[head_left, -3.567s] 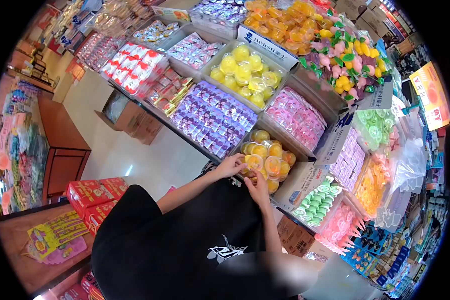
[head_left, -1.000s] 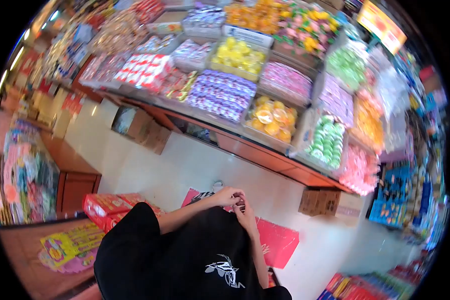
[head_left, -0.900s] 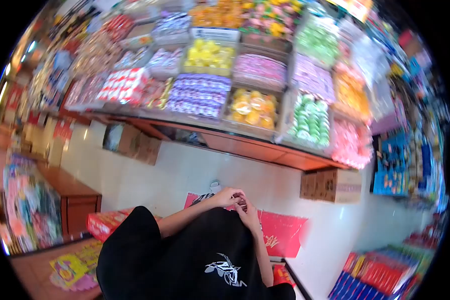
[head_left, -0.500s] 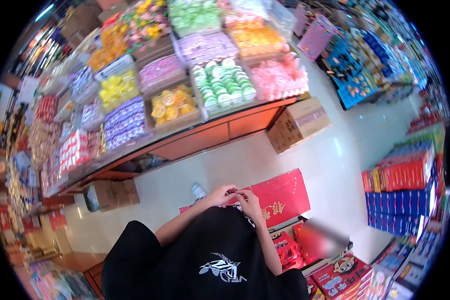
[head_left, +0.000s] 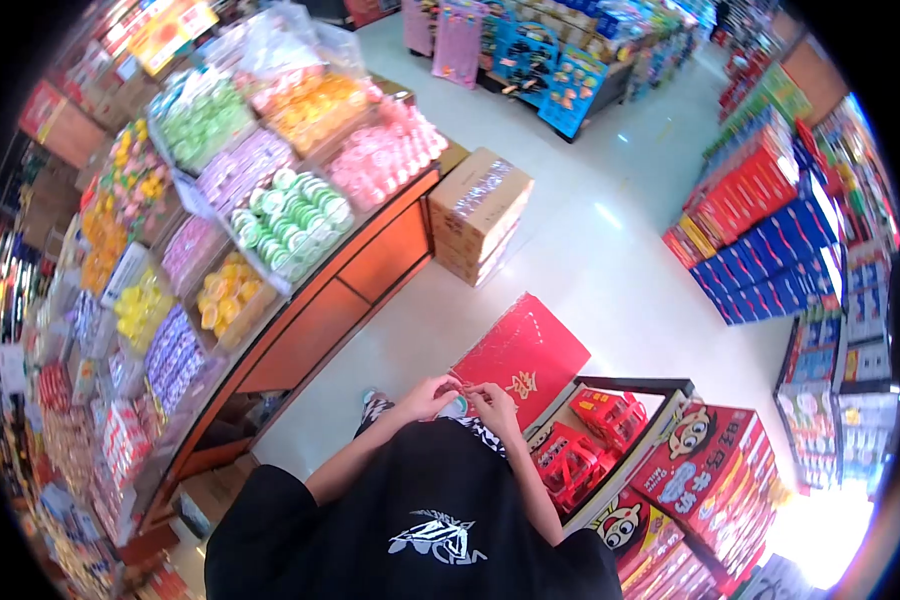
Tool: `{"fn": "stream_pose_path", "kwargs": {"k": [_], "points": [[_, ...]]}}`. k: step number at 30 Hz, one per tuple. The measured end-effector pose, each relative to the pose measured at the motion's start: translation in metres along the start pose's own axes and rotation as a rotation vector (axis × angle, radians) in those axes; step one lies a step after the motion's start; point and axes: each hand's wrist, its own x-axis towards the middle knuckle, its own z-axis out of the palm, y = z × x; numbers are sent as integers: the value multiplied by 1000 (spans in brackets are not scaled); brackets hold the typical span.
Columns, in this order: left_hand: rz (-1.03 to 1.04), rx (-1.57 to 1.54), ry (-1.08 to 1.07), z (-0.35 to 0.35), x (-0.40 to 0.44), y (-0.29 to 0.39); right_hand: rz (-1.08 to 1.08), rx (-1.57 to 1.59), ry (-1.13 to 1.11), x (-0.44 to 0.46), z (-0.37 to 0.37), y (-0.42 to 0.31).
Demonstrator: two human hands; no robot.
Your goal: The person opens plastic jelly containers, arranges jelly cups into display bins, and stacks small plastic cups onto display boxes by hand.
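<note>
In front of my black shirt, my left hand [head_left: 430, 397] and my right hand [head_left: 492, 408] are close together, fingers bent and tips nearly meeting. Both look pinched. Whatever lies between the fingertips, if anything, is too small to make out. Just beyond them, a large red box [head_left: 535, 345] with gold characters rests on the floor. To the right of my right forearm, several red packages with handles [head_left: 568, 468] sit in a dark-rimmed display bin [head_left: 635, 383].
A long candy counter [head_left: 335, 290] runs along the left, its trays heaped with wrapped sweets. Cardboard boxes [head_left: 480, 210] stand at its end. Red milk cartons [head_left: 710, 480] are stacked at lower right. Farther right are stacked blue boxes [head_left: 765, 265]. Pale tiled floor [head_left: 610, 270] lies between.
My view has swung to the right, so the counter now sits farther left and the display bin shows more fully. My hands stay together before my body, with a slightly wider gap between them.
</note>
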Motion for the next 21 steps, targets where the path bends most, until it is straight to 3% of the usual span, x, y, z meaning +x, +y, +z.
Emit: {"fn": "stream_pose_path", "kwargs": {"k": [5,9,15,21], "points": [[-101,51,-134,18,16,16,35,14,110,-21,-19,10],[-38,121,-195,24,30,16,58,94,188,-33,-18,32],[-60,148,-375,47,86,6,135,108,386,-51,-41,46],[-32,181,-576,80,161,47,290,294,623,-57,-85,32]]}}
